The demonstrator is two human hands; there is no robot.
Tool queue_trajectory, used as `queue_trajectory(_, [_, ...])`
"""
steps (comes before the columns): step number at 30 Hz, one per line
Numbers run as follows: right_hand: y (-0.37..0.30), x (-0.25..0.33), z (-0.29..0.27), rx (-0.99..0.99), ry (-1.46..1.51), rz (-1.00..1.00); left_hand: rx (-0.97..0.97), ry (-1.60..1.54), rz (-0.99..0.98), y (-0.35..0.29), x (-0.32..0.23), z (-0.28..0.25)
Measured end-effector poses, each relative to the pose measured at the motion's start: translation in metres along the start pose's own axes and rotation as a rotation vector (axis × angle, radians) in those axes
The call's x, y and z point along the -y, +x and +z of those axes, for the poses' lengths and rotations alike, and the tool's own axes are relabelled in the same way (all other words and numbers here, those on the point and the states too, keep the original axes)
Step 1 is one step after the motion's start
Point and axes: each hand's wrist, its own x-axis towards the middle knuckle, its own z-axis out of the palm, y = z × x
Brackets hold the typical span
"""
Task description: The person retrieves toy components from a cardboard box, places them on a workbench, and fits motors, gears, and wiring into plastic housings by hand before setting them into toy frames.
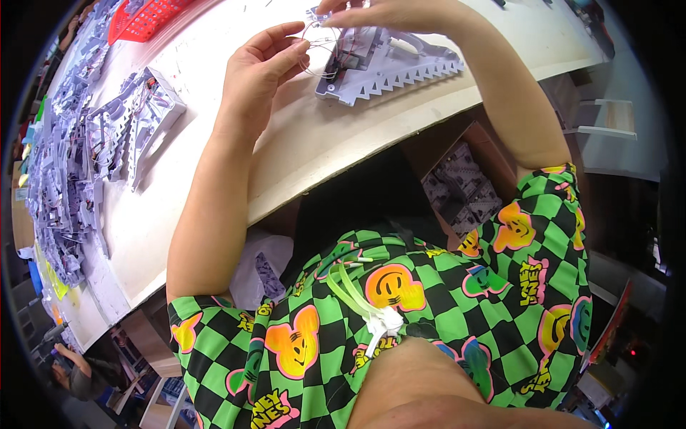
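Note:
A pale grey plastic housing [429, 53] with a sawtooth near edge lies on the white table. Dark parts and thin looped wires [325, 44] show at its left end. My left hand [261, 68] is just left of the housing, thumb and fingertips pinched together on the wires. Over the housing's far left corner, my right hand [400, 14] reaches in from the right with its fingers bent together. The upper frame edge cuts off part of that hand, so what its fingertips grip cannot be made out.
More grey housings [153, 107] with wires lie left of my left arm, beside a long heap of similar parts [64, 179]. A red perforated basket [146, 20] stands at the far left. Below the table edge, a cardboard box [464, 186] holds grey parts.

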Motion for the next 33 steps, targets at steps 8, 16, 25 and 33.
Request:
queue_trajectory(8, [-0.008,0.017,-0.010,-0.038,0.048,0.042,0.061,-0.176,0.093,0.003,-0.014,0.021])
queue_trajectory(16, [-0.024,0.017,-0.008,-0.332,0.034,-0.414,0.064,0.012,0.182,-0.004,-0.021,0.038])
queue_trajectory(25, [-0.019,0.020,0.000,-0.483,0.043,-0.461,0.061,0.269,0.255,-0.005,-0.019,0.044])
queue_trajectory(33, [-0.019,0.016,-0.002,-0.445,0.249,-0.459,0.013,0.401,0.235,0.003,-0.017,0.047])
